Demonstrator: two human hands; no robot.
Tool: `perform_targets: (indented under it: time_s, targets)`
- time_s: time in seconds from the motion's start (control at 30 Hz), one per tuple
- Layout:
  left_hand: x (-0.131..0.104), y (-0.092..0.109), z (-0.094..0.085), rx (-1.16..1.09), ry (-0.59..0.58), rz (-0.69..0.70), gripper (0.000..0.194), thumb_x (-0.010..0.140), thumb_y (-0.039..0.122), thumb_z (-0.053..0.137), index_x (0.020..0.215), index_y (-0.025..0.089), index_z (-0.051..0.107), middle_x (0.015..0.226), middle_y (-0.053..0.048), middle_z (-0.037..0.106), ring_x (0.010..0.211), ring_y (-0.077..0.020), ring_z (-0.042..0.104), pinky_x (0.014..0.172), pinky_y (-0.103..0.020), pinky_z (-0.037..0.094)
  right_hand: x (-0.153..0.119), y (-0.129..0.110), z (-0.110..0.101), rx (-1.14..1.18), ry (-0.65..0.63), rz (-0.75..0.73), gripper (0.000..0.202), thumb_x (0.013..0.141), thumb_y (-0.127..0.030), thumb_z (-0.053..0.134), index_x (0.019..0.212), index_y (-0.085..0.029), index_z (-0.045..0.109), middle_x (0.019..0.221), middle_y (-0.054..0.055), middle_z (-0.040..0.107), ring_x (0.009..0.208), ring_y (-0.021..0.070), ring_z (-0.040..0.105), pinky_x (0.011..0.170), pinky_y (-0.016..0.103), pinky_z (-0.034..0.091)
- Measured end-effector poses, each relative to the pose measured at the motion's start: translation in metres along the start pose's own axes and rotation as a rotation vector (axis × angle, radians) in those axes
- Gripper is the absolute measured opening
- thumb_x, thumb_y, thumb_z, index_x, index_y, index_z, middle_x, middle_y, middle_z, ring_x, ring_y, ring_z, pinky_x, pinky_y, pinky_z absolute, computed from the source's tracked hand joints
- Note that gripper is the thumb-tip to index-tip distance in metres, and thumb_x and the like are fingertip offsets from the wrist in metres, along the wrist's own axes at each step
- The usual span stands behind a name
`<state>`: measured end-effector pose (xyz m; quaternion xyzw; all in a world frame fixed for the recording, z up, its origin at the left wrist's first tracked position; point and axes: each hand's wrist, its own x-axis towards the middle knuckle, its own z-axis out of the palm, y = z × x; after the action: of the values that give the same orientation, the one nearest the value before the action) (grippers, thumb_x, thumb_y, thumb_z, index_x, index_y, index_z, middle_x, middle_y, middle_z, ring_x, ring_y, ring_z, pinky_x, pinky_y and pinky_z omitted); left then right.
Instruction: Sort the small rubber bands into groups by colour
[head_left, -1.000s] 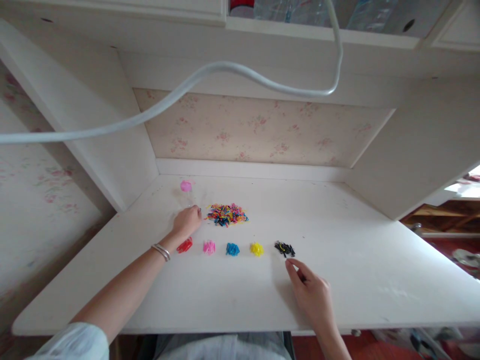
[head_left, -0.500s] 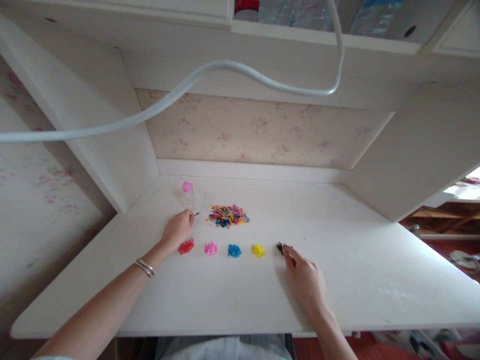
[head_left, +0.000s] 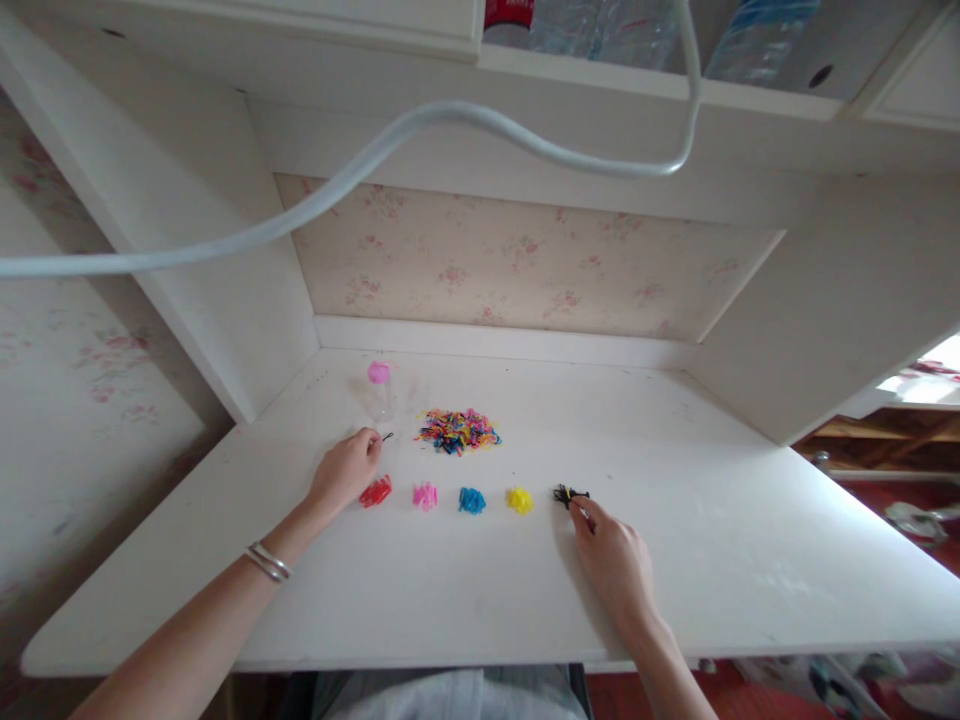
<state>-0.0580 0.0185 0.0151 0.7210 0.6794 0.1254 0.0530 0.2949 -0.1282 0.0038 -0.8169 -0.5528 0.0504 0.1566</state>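
My left hand (head_left: pixel 348 468) pinches a small black rubber band (head_left: pixel 387 437), whose loop sticks out past the fingertips. It hovers just above a red pile of rubber bands (head_left: pixel 376 491), near a clear jar with a pink lid (head_left: pixel 380 385). My right hand (head_left: pixel 613 560) is closed, with thumb and forefinger at the near side of a black pile of rubber bands (head_left: pixel 568 494). A bit of yellow shows in that pile; the fingertips partly cover it. Between the hands lie a pink pile (head_left: pixel 425 496), a blue pile (head_left: pixel 472 500) and a yellow pile (head_left: pixel 519 500).
A mixed heap of coloured rubber bands (head_left: pixel 457 431) lies behind the row on the white desk (head_left: pixel 450 590). A white cable (head_left: pixel 465 112) crosses the upper view. Plastic bottles (head_left: pixel 763 40) stand on the shelf above. Side panels bound the desk left and right.
My left hand has shifted slightly left and toward me with the black band, and more of the jar shows. My right hand stays at the black pile. The view has tilted a little.
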Motion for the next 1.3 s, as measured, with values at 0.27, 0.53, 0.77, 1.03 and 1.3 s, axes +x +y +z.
perform_targets:
  time_s: [0.27, 0.53, 0.77, 1.03, 1.3]
  targets:
    - [-0.006, -0.002, -0.002, -0.036, -0.008, 0.019, 0.026, 0.09, 0.035, 0.036, 0.097, 0.024, 0.058, 0.093, -0.003, 0.071, 0.082, -0.0186, 0.065, 0.066, -0.024, 0.042, 0.01, 0.0, -0.005, 0.013, -0.08, -0.009, 0.039, 0.088, -0.043, 0.036, 0.115, -0.031, 0.062, 0.077, 0.001, 0.071, 0.071, 0.0185, 0.065, 0.057, 0.024, 0.038]
    - [-0.007, -0.008, -0.002, -0.058, -0.005, 0.006, 0.026, 0.089, 0.035, 0.037, 0.097, 0.023, 0.059, 0.092, -0.004, 0.071, 0.08, -0.0183, 0.065, 0.066, -0.024, 0.042, 0.027, 0.0, -0.018, -0.009, -0.066, -0.059, 0.033, 0.086, -0.04, 0.039, 0.096, -0.032, 0.07, 0.073, 0.0, 0.07, 0.069, 0.0161, 0.064, 0.057, 0.023, 0.037]
    - [-0.008, -0.015, 0.0, -0.074, 0.003, 0.01, 0.026, 0.089, 0.037, 0.036, 0.097, 0.024, 0.058, 0.092, -0.003, 0.071, 0.082, -0.0189, 0.065, 0.067, -0.025, 0.042, 0.037, 0.004, -0.021, -0.1, -0.173, -0.157, 0.03, 0.084, -0.034, 0.043, 0.102, -0.039, 0.067, 0.083, -0.001, 0.071, 0.073, 0.017, 0.064, 0.059, 0.023, 0.036]
    - [-0.006, -0.018, 0.002, -0.08, -0.002, 0.012, 0.026, 0.09, 0.037, 0.036, 0.097, 0.024, 0.058, 0.092, -0.003, 0.071, 0.084, -0.019, 0.065, 0.068, -0.024, 0.042, 0.038, 0.003, -0.022, -0.123, -0.199, -0.17, 0.034, 0.084, -0.035, 0.043, 0.113, -0.039, 0.062, 0.083, 0.0, 0.071, 0.075, 0.0184, 0.064, 0.06, 0.024, 0.037]
    - [-0.007, -0.017, 0.001, -0.07, -0.009, 0.0, 0.027, 0.089, 0.038, 0.037, 0.097, 0.024, 0.059, 0.091, -0.003, 0.071, 0.083, -0.0188, 0.066, 0.067, -0.024, 0.042, 0.042, 0.005, -0.019, -0.125, -0.197, -0.163, 0.031, 0.084, -0.037, 0.044, 0.107, -0.039, 0.065, 0.084, 0.0, 0.071, 0.077, 0.018, 0.065, 0.06, 0.024, 0.038]
